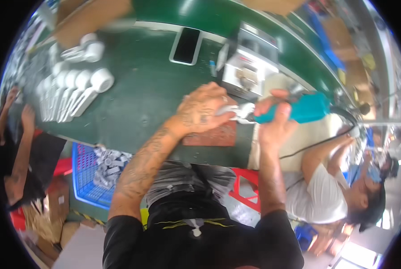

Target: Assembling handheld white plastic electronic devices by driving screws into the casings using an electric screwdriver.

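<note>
My left hand grips a small white plastic part above the green bench, its fingers partly covering it. In my right hand lies a teal corded power tool, shaped like an electric screwdriver, held sideways with its tip pointing left. The tip meets or nearly meets the white part; the exact contact is too small to make out. Beneath my left hand lies a flat reddish-brown pad near the bench's front edge.
White round-headed handles stand in a row at the left, with more behind. A phone lies at the back; a boxed device stands behind my hands. A black cord trails right. Below sits a blue basket of parts. Co-workers sit on both sides.
</note>
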The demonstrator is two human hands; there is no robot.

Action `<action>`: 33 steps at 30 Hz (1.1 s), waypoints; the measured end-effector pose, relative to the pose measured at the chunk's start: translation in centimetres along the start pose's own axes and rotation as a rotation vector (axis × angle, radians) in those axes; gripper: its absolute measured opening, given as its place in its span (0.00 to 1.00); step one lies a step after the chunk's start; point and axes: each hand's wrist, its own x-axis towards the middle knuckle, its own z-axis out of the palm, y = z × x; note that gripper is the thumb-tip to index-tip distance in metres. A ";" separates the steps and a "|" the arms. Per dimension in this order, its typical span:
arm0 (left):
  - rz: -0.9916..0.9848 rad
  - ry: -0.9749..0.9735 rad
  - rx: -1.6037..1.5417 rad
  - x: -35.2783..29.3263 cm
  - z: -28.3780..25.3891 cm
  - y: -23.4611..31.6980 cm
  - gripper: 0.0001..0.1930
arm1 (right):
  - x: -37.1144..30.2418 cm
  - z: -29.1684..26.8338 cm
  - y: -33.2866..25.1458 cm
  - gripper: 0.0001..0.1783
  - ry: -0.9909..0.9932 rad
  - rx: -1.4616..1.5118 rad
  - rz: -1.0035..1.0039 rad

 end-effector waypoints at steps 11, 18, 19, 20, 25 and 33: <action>-0.010 -0.115 -0.119 2.2 2.9 2.4 0.16 | -0.5 -3.6 -0.8 0.33 -0.012 -0.027 0.007; -0.017 -0.147 -0.074 2.5 3.4 2.1 0.16 | -0.4 -3.7 1.4 0.28 -0.037 -0.012 0.058; 0.009 -0.136 -0.043 2.6 3.2 2.0 0.15 | -0.4 -3.5 1.4 0.27 -0.041 -0.034 0.019; 0.036 -0.125 -0.012 2.9 3.1 2.0 0.15 | -0.2 -3.3 1.4 0.26 -0.045 -0.057 -0.020; 0.053 -0.149 -0.011 3.4 2.9 2.0 0.15 | 0.3 -3.0 0.9 0.23 -0.007 -0.080 -0.016; 0.312 -0.015 0.209 1.1 3.2 4.3 0.18 | 1.4 -5.0 -0.7 0.24 0.300 0.091 -0.178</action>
